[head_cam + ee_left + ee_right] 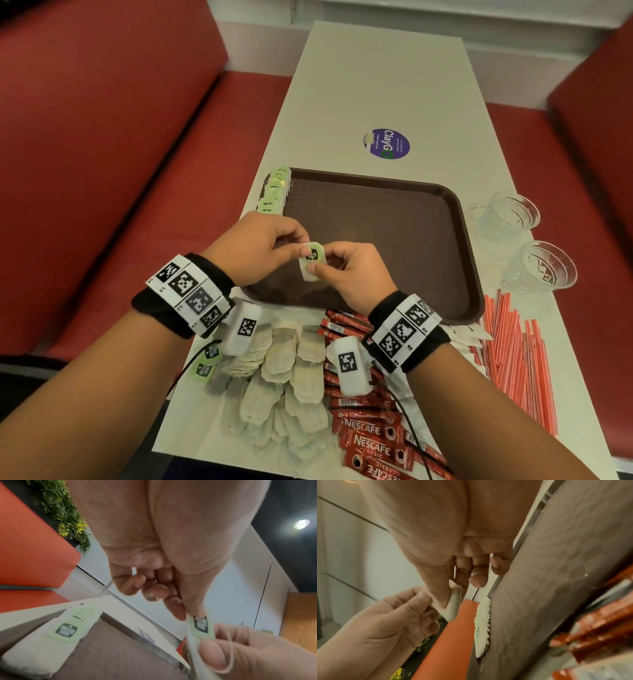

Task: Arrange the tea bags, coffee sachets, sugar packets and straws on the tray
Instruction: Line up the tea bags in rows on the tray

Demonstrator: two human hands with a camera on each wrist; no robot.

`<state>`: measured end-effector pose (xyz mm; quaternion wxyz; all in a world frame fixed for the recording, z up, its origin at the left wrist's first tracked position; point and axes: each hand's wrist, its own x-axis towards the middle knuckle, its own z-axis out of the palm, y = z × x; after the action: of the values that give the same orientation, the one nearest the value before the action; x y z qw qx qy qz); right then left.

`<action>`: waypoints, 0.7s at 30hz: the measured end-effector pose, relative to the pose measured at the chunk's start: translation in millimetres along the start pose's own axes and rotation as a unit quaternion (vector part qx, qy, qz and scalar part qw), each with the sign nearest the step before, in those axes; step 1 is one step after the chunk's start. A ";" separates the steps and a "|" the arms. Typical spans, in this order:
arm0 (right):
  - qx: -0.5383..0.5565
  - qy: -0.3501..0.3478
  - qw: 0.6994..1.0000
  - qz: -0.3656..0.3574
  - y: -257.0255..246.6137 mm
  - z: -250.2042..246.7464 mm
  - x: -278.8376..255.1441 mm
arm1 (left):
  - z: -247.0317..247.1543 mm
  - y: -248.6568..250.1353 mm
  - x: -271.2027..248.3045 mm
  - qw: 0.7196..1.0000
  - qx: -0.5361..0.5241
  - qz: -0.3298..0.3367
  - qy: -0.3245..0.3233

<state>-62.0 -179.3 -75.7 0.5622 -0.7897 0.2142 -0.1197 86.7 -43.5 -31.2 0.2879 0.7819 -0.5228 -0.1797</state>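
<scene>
Fingers, left hand (255, 248): thumb and forefinger pinch the green tag at the upper end of a tea bag (311, 261); the other fingers curl loosely into the palm.
Fingers, right hand (352, 270): thumb and forefinger pinch the lower, white part of the same tea bag; the remaining fingers are curled.
Held tea bag: lifted just above the near-left part of the tray (428, 219), between the two hands, tag uppermost; the left wrist view shows its thin string looping over the right hand's fingers.
Tray: brown, lying on the pale table (376, 85), its floor mostly bare.
Placed tea bags (275, 192): a row with green tags, overlapping like tiles, leaning along the tray's left rim towards the far corner.
Loose tea bags (291, 373): a heap on the table in front of the tray, under the wrists.
Coffee sachets (370, 442): red, piled just right of that heap.
Straws (517, 356): red-and-white striped, lying together on the table right of the tray's near corner.
Sugar packets (469, 337): white, partly hidden behind the right wrist, between sachets and straws.
Glass cups (513, 214): two, clear, on the table right of the tray.
</scene>
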 end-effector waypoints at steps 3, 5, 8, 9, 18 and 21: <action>-0.003 -0.013 1.000 0.005 -1.2 0.9 -3.4 | -1.4 -0.9 -3.6 1.000 0.005 0.003 0.009; -0.005 -0.013 1.000 -0.010 -1.3 1.7 -6.1 | -1.9 -3.2 -6.2 1.000 -0.007 -0.004 0.024; -0.042 -0.072 0.996 -0.012 -0.3 0.2 -11.4 | -6.3 -14.4 -8.1 0.996 -0.035 -0.036 0.071; -0.069 -0.106 0.992 -0.006 -0.2 -1.7 -13.8 | -9.0 -20.1 -8.4 0.995 -0.027 -0.048 0.083; -0.370 -0.353 0.859 -0.024 -4.5 0.3 -33.7 | -13.3 -65.9 5.3 0.976 0.127 -0.158 -0.080; -0.357 -0.335 0.871 -0.047 -0.2 3.7 -36.5 | -9.8 -75.0 16.6 0.972 0.146 -0.173 -0.059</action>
<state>-92.5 -158.9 -74.8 0.2734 -0.9386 0.0037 0.2104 152.5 -34.7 -71.3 0.1042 0.8820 -0.4164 -0.1944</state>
